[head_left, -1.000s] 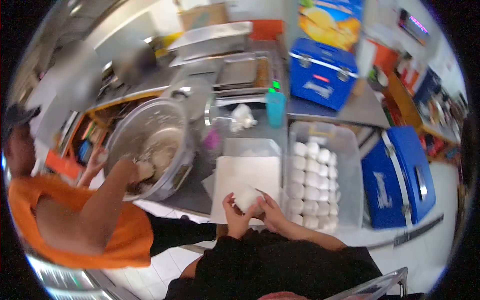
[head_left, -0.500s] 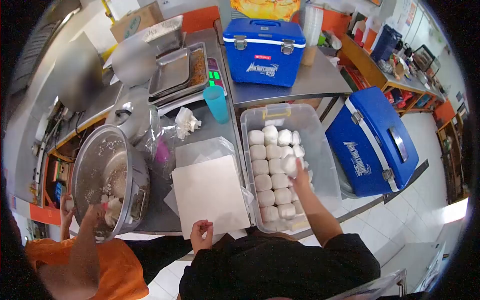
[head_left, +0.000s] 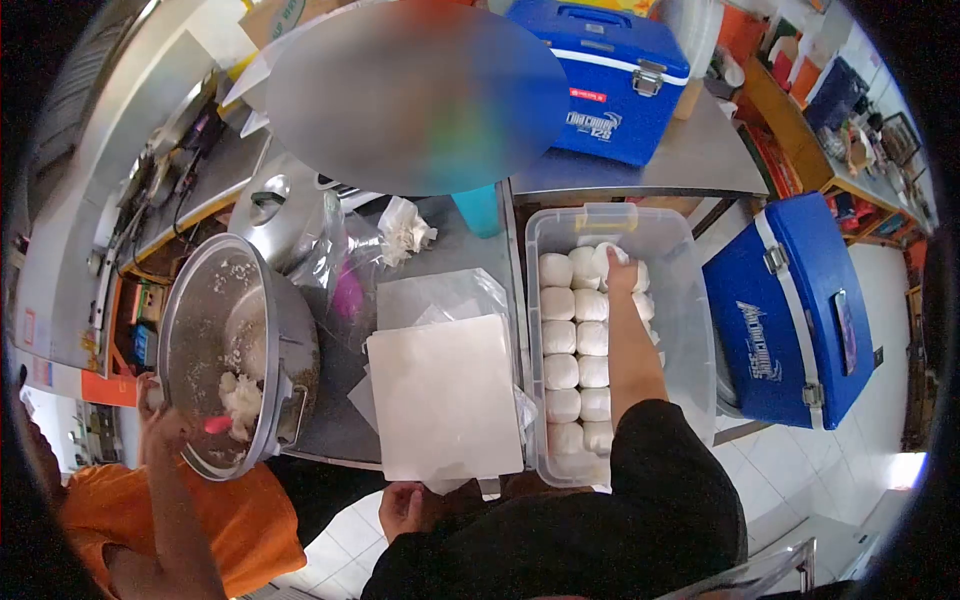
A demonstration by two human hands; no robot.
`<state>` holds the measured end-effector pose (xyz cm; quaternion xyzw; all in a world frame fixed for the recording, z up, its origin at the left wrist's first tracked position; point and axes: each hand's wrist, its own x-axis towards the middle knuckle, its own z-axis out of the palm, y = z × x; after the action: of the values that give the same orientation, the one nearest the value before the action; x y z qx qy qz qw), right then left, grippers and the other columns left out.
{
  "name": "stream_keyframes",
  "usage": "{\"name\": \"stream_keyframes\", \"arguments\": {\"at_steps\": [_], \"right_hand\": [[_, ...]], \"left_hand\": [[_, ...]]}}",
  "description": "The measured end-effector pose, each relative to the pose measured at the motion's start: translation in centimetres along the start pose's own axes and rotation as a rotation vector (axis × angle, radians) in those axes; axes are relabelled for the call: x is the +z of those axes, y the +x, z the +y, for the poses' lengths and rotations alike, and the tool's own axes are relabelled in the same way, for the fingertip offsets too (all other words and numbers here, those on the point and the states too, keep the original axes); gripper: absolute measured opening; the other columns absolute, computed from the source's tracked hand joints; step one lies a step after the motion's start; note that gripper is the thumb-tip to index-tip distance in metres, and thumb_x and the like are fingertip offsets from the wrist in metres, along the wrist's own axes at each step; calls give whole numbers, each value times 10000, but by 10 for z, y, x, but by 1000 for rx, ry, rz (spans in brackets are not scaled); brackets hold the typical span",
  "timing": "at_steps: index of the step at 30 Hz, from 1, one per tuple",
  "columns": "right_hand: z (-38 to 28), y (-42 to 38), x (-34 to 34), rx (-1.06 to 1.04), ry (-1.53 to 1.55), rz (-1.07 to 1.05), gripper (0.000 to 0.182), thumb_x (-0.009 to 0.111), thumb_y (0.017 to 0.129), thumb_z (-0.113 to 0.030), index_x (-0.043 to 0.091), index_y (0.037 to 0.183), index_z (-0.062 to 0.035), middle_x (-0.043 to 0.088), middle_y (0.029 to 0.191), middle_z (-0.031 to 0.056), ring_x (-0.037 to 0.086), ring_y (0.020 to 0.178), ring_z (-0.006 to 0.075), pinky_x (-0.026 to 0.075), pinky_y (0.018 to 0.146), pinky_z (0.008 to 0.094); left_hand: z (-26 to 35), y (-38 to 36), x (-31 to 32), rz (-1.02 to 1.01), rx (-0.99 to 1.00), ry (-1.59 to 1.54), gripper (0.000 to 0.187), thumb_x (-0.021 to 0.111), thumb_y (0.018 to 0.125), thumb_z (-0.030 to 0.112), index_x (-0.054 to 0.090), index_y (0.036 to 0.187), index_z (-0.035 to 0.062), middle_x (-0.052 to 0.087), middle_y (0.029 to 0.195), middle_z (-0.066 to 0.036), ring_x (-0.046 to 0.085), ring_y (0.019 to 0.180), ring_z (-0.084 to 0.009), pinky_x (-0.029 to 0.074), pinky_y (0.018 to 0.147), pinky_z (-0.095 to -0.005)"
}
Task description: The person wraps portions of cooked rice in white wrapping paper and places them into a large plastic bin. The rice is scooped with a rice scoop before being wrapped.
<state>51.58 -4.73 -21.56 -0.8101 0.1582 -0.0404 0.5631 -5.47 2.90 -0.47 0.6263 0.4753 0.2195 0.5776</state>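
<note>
Rows of round white wrapped pieces (head_left: pixel 562 338) fill the left part of a clear plastic bin (head_left: pixel 690 345). At the bin's far end my right hand (head_left: pixel 621 268) is closed on one white piece (head_left: pixel 606 258), among the others in the top rows. My right forearm hides part of the rows below. My left hand (head_left: pixel 402 508) is at the near table edge with its fingers curled, just below a stack of white sheets (head_left: pixel 445 400); whether it holds anything is hidden.
At the left, a co-worker in orange (head_left: pixel 215 515) has hands at a large metal pot (head_left: pixel 225 330) with white rice. Clear plastic (head_left: pixel 335 265) and a teal cup (head_left: pixel 477 212) lie beyond the sheets. Blue coolers stand behind (head_left: pixel 610 90) and right (head_left: pixel 790 310) of the bin.
My right hand has moved from above the bin's middle rows to its far end, with the white piece. My left hand has dropped slightly below the sheets. The view has shifted.
</note>
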Motion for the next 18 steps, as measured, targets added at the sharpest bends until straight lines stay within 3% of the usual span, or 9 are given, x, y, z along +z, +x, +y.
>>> {"name": "stream_keyframes", "arguments": {"at_steps": [2,6,8,10,12,13,14,16,18], "right_hand": [[0,-2,-6,-146,-353,-97,868,716,631,-496,417,1191,95,516,1125,223,552,943,319,490,688,451],[0,-6,-29,-178,-413,-131,816,704,638,-501,443,1184,46,527,1116,184,561,918,288,495,641,439],[-30,-33,-68,230,152,-334,747,705,652,-480,457,1166,2,548,1058,143,564,888,245,487,654,381],[-27,-45,-97,253,227,-189,699,702,664,-468,458,1148,-27,558,996,104,560,850,211,476,618,350],[-44,-60,-147,124,155,-349,680,705,687,-423,454,1168,-13,523,1049,161,579,774,222,488,514,309],[-40,-63,-171,101,14,-444,651,695,695,-427,465,1162,-36,537,1055,131,581,783,234,495,522,322],[-36,-69,-193,104,16,-408,651,695,695,-427,465,1162,-36,537,1055,131,581,783,234,495,522,322],[-29,-83,-235,70,-526,-743,632,686,686,-446,464,1161,-93,487,1140,129,546,853,218,481,510,349],[-21,-110,-267,48,-654,-904,576,663,709,-417,506,1142,-71,542,1064,138,593,760,263,513,525,338]], "left_hand": [[-3,-1,-3,-4,14,-17,137,570,808,40,514,926,0,594,885,-82,566,824,-148,430,777,-258],[1,0,2,2,-30,43,130,565,809,37,516,924,1,590,870,-88,559,811,-154,430,771,-260],[0,4,5,-57,-24,120,130,562,810,36,515,926,1,588,865,-89,557,809,-155,430,769,-261],[-2,9,9,-92,13,-27,124,552,811,25,512,926,1,585,862,-93,555,813,-157,428,773,-264],[-3,14,12,-164,95,-25,126,560,809,24,511,923,0,586,869,-98,554,813,-152,424,774,-262],[-2,18,18,-166,110,-77,126,559,811,24,509,925,0,585,872,-98,552,816,-150,423,775,-261],[-2,19,21,-168,125,-132,126,559,814,24,507,926,0,584,874,-97,550,819,-148,421,775,-261],[0,26,23,-236,116,-95,131,559,821,38,508,936,1,585,880,-96,547,828,-147,422,774,-265],[-3,33,28,-181,115,-82,139,560,821,48,512,944,3,586,882,-98,546,832,-150,426,772,-271]]}}
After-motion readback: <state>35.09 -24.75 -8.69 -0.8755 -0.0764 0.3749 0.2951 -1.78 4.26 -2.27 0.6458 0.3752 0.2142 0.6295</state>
